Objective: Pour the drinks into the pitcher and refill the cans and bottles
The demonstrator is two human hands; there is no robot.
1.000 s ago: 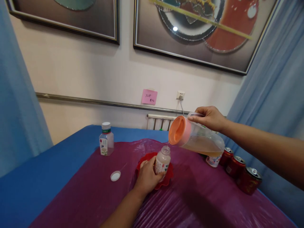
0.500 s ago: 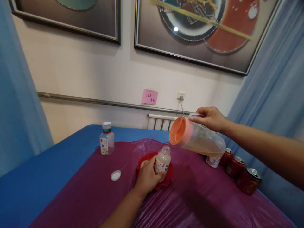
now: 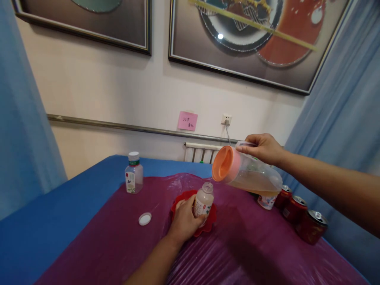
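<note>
Wrapped around a small clear bottle with a white label is my left hand. The bottle has no cap on and leans slightly, over a red scalloped dish. My right hand grips the handle of a clear plastic pitcher with an orange lid. The pitcher is tipped nearly on its side, brownish liquid lying along its lower wall. Its lid hangs just above and to the right of the bottle's mouth. I cannot make out a stream between them. A loose white cap lies left of my left hand.
A second bottle, capped in white, stands at the back left. At the right are several red cans and a patterned cup partly behind the pitcher. Purple plastic sheeting covers the blue table. Blue curtains hang at both sides.
</note>
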